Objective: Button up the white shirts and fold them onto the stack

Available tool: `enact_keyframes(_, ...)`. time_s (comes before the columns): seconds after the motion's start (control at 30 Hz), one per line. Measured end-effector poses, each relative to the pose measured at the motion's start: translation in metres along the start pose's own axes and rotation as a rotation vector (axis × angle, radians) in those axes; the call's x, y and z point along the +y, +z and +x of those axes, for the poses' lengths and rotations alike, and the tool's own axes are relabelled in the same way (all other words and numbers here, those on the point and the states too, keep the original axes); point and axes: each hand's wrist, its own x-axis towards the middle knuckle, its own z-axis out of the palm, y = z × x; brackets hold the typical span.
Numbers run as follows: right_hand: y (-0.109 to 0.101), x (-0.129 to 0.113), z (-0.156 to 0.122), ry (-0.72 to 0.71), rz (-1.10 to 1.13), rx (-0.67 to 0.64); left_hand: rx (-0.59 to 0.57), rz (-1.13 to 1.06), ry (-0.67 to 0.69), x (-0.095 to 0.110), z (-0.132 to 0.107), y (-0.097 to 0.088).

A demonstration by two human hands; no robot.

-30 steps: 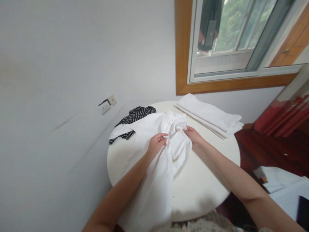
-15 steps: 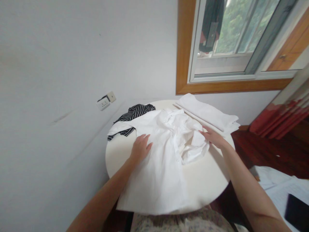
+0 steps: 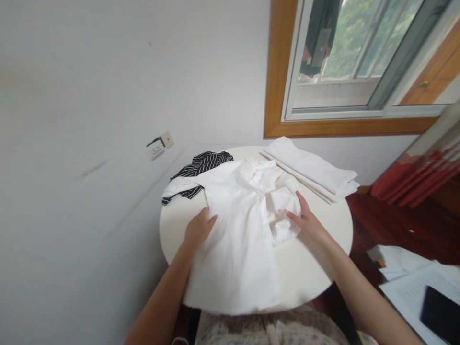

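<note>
A white button-up shirt [image 3: 244, 230] lies spread on the round white table [image 3: 316, 268], collar towards the wall and hem hanging over the near edge. My left hand [image 3: 197, 231] lies flat and open on the shirt's left side. My right hand [image 3: 305, 220] rests open, fingers stretched, on the folded-in right side of the shirt.
A black-and-white striped garment [image 3: 203, 165] lies at the table's far left, partly under the shirt. Folded white cloth [image 3: 314, 168] is stacked at the far right. A wall socket [image 3: 158, 146] is on the left, a wood-framed window [image 3: 355, 72] behind. Papers and a dark phone [image 3: 440, 314] lie low right.
Both hands let go of the bunched fabric at the shirt's middle and moved apart. The shirt went from crumpled to spread flat, and both palms now press on it.
</note>
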Motion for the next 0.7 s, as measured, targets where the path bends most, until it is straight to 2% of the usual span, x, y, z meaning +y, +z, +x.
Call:
enact_keyframes(0.13,0.014,-0.006,0.027,-0.017,-0.093,-0.028,0.015,0.0,0.019,0.007,-0.004,0.0)
enact_keyframes(0.3,0.049,-0.014,0.049,0.018,-0.146,-0.084,0.016,0.017,0.064,0.008,-0.009,0.002)
enact_keyframes(0.37,0.06,-0.016,0.051,-0.072,-0.161,-0.103,-0.005,-0.003,0.091,0.005,-0.009,0.004)
enact_keyframes(0.43,0.062,-0.019,0.05,-0.214,-0.189,-0.073,-0.027,-0.027,0.104,0.0,-0.008,0.003)
enact_keyframes(0.53,0.041,-0.029,0.051,-0.342,-0.315,0.0,-0.024,-0.055,0.103,-0.011,-0.006,-0.005)
enact_keyframes(0.7,-0.031,-0.052,0.069,-0.262,-0.688,0.083,0.013,-0.027,0.085,-0.03,-0.011,-0.025)
